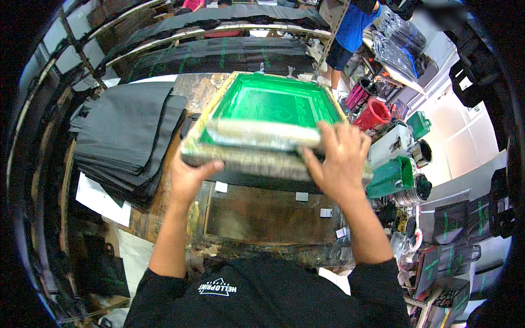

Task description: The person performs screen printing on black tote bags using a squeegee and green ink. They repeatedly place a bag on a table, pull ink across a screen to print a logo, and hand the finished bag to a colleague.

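Over the table (203, 83), the left hand (187, 174) clasps the near-left corner of the green framed screen (273, 106), while the right hand (343, 159) curls half-closed at its near edge, exact hold too blurred to tell, so uneven gripping could tip it and slide the pale bar (265, 134).

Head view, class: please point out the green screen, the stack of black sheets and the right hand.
Green screen (273, 105): head view, on its mesh.
Stack of black sheets (123, 128): head view, on the top sheet.
Right hand (343, 164): head view, on its back.
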Available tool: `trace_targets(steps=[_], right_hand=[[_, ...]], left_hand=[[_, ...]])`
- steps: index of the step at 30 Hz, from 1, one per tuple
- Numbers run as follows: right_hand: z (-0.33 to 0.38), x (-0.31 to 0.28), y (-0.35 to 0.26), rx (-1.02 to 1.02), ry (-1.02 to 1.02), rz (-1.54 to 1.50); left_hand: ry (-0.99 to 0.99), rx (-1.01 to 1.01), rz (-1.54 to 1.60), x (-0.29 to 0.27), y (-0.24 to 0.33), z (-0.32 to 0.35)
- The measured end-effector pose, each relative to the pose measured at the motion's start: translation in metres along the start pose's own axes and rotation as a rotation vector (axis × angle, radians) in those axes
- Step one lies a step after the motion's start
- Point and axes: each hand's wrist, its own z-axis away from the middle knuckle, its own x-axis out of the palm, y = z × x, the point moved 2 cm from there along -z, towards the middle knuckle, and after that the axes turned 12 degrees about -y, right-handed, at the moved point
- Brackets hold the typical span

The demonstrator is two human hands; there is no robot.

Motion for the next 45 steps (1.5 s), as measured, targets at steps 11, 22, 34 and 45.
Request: trace_targets(steps=[11, 22, 34, 45], right_hand=[[0.040, 0.103, -0.042, 0.024, -0.467, -0.094], [0.003, 0.089, -0.006, 0.005, -0.521, -0.161], [0.056, 0.099, -0.048, 0.061, -0.470, -0.094], [-0.033, 0.186, 0.006, 0.042, -0.350, 0.049]], left_hand=[[0.131, 0.058, -0.709, -0.004, -0.153, 0.078], [0.131, 0.069, -0.657, -0.006, -0.156, 0.074], [0.058, -0.037, -0.684, -0.010, -0.160, 0.077], [0.067, -0.014, -0.677, -0.014, -0.169, 0.084]])
